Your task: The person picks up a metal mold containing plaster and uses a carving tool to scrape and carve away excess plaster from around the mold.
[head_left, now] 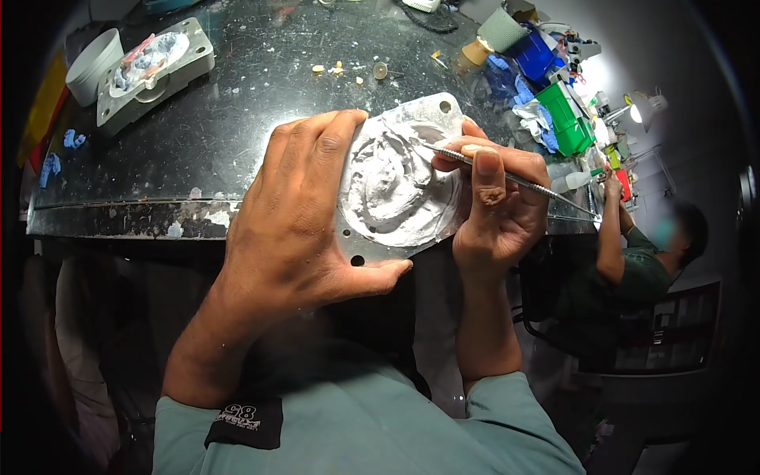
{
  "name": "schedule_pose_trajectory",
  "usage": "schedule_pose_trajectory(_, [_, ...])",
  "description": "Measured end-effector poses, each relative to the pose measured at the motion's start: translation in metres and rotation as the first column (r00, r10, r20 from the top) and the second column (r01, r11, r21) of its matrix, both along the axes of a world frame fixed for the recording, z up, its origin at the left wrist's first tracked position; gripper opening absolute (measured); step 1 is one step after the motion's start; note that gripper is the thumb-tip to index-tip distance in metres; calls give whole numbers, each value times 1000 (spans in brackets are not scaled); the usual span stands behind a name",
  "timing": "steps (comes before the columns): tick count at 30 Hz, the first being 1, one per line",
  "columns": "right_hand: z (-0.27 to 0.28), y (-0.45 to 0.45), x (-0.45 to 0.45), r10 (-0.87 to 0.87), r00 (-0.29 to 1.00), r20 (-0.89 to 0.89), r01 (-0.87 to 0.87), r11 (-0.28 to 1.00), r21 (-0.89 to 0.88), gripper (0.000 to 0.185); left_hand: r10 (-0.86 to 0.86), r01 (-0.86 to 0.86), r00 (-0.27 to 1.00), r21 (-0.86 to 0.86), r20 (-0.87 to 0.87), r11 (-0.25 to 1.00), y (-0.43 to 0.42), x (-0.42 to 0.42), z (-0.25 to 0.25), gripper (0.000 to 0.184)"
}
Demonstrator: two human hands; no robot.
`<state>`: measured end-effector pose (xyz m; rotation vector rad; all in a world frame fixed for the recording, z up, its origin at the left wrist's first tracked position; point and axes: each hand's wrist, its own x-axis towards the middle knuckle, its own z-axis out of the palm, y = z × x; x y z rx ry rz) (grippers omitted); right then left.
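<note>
My left hand (293,206) is wrapped round the left side of a metal dental flask half (446,108), its thumb along the near edge. White plaster (384,186), rough and swirled, fills the middle of the flask. In my right hand (503,194) is a slim metal dental carver (518,180) with a ridged handle, pinched between thumb and fingers. The carver's tip touches or lies just over the plaster near its upper right side. The right fingers also rest close against the flask's right edge.
Another flask half (154,79) with plaster and something pink sits beside a white cup (93,67) at left. Small yellowish bits (338,69) lie on the dark bench (261,87). Green (566,119) and blue (532,55) bins stand at right, near a masked co-worker (649,257).
</note>
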<state>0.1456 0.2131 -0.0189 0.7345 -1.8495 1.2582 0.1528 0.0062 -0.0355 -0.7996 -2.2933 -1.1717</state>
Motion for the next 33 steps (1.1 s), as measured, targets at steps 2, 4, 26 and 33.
schedule_pose_trajectory(2, [0,1,0,6,1000,-7,-6,1000,19,15,5,-5,1000,6,-2,1000,0,0,0,115])
schedule_pose_trajectory(4, [0,2,-1,20,999,-28,-19,999,39,14,6,-6,1000,12,1,1000,0,0,-1,115])
schedule_pose_trajectory(26, [31,2,2,85,948,308,-81,996,-25,11,-1,1,1000,-24,-19,1000,0,1,0,116])
schedule_pose_trajectory(33, [4,4,-5,188,971,145,-160,970,-182,18,19,-19,1000,-22,7,1000,0,3,0,117])
